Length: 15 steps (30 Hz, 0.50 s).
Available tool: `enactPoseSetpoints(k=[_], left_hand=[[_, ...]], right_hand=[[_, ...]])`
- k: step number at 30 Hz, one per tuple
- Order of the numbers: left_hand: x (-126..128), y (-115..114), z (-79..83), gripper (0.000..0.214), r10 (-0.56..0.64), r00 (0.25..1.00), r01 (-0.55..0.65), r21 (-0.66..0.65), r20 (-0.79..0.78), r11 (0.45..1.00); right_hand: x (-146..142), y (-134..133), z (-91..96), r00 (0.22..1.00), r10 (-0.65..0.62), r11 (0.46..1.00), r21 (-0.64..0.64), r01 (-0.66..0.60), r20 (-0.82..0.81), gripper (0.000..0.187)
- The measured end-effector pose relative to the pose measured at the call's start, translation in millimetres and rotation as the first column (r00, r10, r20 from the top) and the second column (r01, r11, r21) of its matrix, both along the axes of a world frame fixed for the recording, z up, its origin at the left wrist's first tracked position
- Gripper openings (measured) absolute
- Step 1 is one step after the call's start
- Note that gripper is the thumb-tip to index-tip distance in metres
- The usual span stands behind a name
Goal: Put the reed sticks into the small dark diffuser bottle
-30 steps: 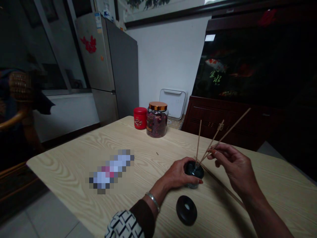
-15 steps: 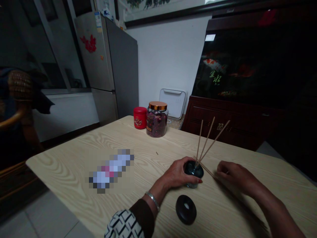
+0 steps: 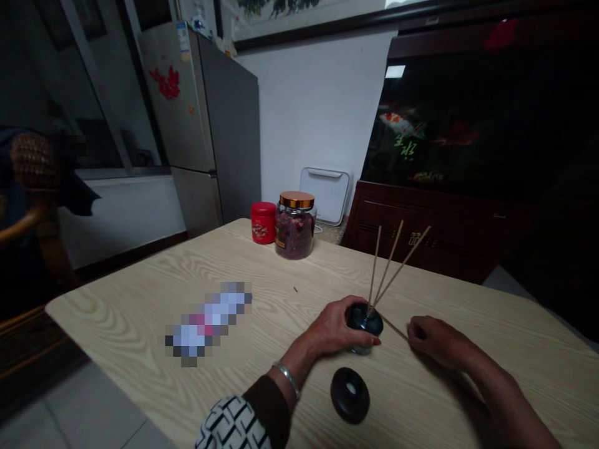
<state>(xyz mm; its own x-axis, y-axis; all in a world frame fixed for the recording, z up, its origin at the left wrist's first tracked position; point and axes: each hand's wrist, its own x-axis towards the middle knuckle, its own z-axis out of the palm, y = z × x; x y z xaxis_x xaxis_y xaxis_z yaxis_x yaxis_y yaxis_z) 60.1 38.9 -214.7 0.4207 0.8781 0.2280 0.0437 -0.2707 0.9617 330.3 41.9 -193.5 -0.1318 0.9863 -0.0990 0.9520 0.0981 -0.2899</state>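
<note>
"What is grasped by the left hand (image 3: pixel 334 327)?"

"A dark round holder (image 3: pixel 361 318) is clasped on the pale wooden table (image 3: pixel 116 305), with three thin sticks (image 3: pixel 387 268) standing tilted in it."

"And the right hand (image 3: pixel 438 340)?"

"It is curled beside the holder, touched by a fourth stick (image 3: pixel 395 328); whether that stick is gripped cannot be told."

"What else is placed nearby?"

"A dark round disc (image 3: pixel 349 395) is laid just below the holder."

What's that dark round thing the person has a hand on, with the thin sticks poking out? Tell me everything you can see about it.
It is a small, squat, near-black pot with a glossy surface, perhaps glazed ceramic or stone. Three thin wooden sticks rise from its top, fanning upward, and a fourth runs low toward the right hand. The left hand grips it from the side as it stands on the pale wood-grain table.
</note>
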Motion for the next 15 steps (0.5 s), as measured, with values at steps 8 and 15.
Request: enactPoseSetpoints(k=[8, 15], left_hand=[[0.6, 0.0, -1.3, 0.077, 0.006, 1.000, -0.006, -0.030, 0.001, 1.000], [0.2, 0.2, -2.9, 0.076, 0.005, 1.000, -0.005, -0.024, 0.010, 1.000]], right_hand=[[1.6, 0.8, 14.9, 0.974, 0.070, 0.997, 0.030, -0.065, -0.216, 0.011], [-7.0, -18.1, 76.3, 0.501, 0.001, 0.946, 0.164, 0.281, -0.866, 0.032]])
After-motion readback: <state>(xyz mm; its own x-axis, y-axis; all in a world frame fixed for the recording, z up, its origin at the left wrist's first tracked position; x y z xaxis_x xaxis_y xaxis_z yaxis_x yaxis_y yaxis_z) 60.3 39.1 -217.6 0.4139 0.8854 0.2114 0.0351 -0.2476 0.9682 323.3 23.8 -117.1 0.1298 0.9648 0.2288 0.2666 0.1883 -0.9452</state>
